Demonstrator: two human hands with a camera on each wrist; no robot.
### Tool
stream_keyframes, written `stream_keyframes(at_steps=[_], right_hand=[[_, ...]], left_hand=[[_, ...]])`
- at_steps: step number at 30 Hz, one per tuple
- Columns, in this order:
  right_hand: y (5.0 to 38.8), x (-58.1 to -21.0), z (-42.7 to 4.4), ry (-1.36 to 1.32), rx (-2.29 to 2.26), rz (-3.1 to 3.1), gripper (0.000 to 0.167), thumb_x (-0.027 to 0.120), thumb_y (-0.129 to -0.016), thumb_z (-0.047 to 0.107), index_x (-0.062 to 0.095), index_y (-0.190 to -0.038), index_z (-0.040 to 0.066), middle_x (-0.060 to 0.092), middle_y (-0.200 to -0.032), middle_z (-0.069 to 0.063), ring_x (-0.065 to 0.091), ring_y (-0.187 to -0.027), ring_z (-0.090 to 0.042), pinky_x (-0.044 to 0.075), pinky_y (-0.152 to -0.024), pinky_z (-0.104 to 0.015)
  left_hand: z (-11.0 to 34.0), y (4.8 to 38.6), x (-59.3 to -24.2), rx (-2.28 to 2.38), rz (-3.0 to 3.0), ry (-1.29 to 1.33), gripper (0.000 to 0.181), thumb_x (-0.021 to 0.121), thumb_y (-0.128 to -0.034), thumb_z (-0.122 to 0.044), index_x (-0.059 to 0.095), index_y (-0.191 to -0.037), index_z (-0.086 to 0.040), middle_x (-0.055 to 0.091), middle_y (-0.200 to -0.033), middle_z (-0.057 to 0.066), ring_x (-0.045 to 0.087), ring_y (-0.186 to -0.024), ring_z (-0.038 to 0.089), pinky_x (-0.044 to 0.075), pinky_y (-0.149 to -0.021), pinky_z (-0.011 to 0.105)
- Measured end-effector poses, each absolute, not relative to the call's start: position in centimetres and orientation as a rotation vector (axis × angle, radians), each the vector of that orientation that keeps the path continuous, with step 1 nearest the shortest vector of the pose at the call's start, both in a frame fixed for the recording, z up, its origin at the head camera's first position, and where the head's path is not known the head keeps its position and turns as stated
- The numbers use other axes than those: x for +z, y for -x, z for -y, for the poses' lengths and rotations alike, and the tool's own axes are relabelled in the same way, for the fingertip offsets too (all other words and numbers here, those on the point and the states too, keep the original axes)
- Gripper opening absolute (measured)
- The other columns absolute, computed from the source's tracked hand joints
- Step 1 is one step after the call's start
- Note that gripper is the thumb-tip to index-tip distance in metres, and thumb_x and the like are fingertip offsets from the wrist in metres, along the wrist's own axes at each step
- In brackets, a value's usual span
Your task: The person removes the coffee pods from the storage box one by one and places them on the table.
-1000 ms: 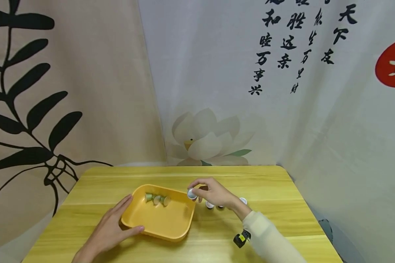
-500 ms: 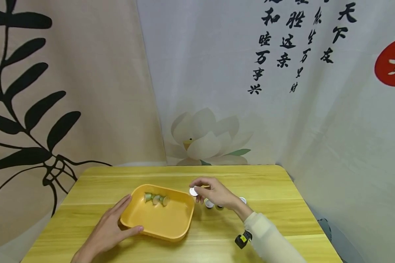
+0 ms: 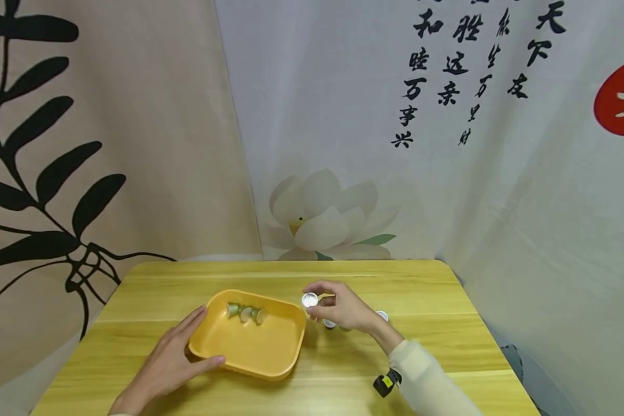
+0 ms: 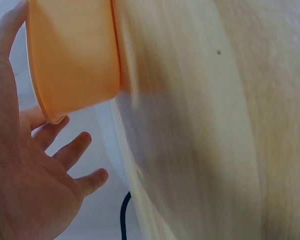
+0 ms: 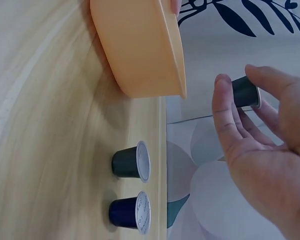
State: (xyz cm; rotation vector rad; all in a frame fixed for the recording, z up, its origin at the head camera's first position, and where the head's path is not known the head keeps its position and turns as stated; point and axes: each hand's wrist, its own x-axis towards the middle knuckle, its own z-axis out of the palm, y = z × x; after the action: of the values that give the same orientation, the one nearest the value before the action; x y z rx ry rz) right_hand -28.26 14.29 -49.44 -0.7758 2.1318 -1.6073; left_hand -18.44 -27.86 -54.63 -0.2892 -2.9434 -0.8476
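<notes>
My right hand (image 3: 340, 306) pinches a dark green coffee capsule (image 5: 245, 92) between thumb and fingers, just off the right corner of a yellow plastic tray (image 3: 255, 364). In the head view the held capsule's pale lid (image 3: 309, 300) faces the camera. Against the tray's left side rests my left hand (image 3: 166, 361), thumb at the near rim and fingers spread, fairly straight, along the side. Inside the tray, near its back, lie several capsules (image 3: 246, 314) in greenish gold. The left wrist view shows the left hand (image 4: 45, 165) touching the rim.
On the wooden table (image 3: 395, 283), right of the tray, stand another dark green capsule (image 5: 132, 162) and a dark blue capsule (image 5: 130, 212), lids up. One more capsule (image 3: 382, 316) shows behind the right forearm. A printed curtain (image 3: 343, 144) hangs behind the table.
My right hand has shifted slightly right, away from the tray, and the held capsule's lid has turned more toward the head camera. The left hand stays at the tray.
</notes>
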Motion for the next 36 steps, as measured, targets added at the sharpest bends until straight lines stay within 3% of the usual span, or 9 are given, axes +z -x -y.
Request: stream_keyframes(at_steps=[7, 12, 19, 25, 36], right_hand=[[27.8, -50.2, -15.3, 0.774, -1.573, -2.281, 0.042, 0.083, -0.105, 0.015, 0.071, -0.144, 0.006, 0.08, -0.124, -0.017, 0.076, -0.104, -0.015, 0.066, -0.086, -0.021], [27.1, -50.5, -16.2, 0.74, -1.601, -2.27, 0.043, 0.084, -0.104, 0.014, 0.07, -0.143, 0.001, 0.079, -0.124, -0.019, 0.077, -0.104, -0.015, 0.068, -0.087, -0.023], [25.8, -51.1, -17.3, 0.638, -1.661, -2.269, 0.039, 0.087, -0.101, 0.013, 0.073, -0.137, 0.008, 0.075, -0.131, -0.019, 0.079, -0.104, -0.012, 0.069, -0.09, -0.024], [24.5, -51.8, -17.8, 0.586, -1.693, -2.329, 0.04, 0.088, -0.1, 0.014, 0.072, -0.136, 0.003, 0.075, -0.132, -0.021, 0.079, -0.103, -0.012, 0.069, -0.093, -0.023], [22.7, -52.7, -17.9, 0.485, -1.688, -2.421, 0.039, 0.089, -0.098, 0.014, 0.073, -0.131, 0.0, 0.079, -0.127, -0.02, 0.079, -0.103, -0.016, 0.065, -0.087, -0.019]], left_hand=[[27.9, 18.4, -54.8, -0.849, 2.946, 0.29, 0.121, 0.086, -0.0898, -0.073, 0.033, -0.179, -0.01, 0.035, -0.185, 0.02, 0.045, -0.157, 0.063, 0.043, -0.114, 0.089], [27.8, 18.3, -54.6, -0.862, 2.952, 0.28, 0.121, 0.085, -0.0902, -0.073, 0.033, -0.179, -0.01, 0.034, -0.185, 0.021, 0.044, -0.158, 0.063, 0.041, -0.116, 0.09], [27.8, 18.4, -54.6, -0.861, 2.956, 0.287, 0.122, 0.085, -0.0905, -0.074, 0.033, -0.178, -0.008, 0.034, -0.185, 0.021, 0.044, -0.158, 0.062, 0.042, -0.116, 0.089], [27.9, 18.5, -54.7, -0.858, 2.964, 0.286, 0.122, 0.084, -0.0909, -0.074, 0.031, -0.179, -0.009, 0.033, -0.185, 0.021, 0.044, -0.158, 0.063, 0.042, -0.115, 0.09], [28.0, 18.5, -54.8, -0.852, 2.964, 0.282, 0.122, 0.085, -0.0904, -0.073, 0.031, -0.179, -0.008, 0.034, -0.185, 0.022, 0.045, -0.157, 0.064, 0.044, -0.114, 0.089]])
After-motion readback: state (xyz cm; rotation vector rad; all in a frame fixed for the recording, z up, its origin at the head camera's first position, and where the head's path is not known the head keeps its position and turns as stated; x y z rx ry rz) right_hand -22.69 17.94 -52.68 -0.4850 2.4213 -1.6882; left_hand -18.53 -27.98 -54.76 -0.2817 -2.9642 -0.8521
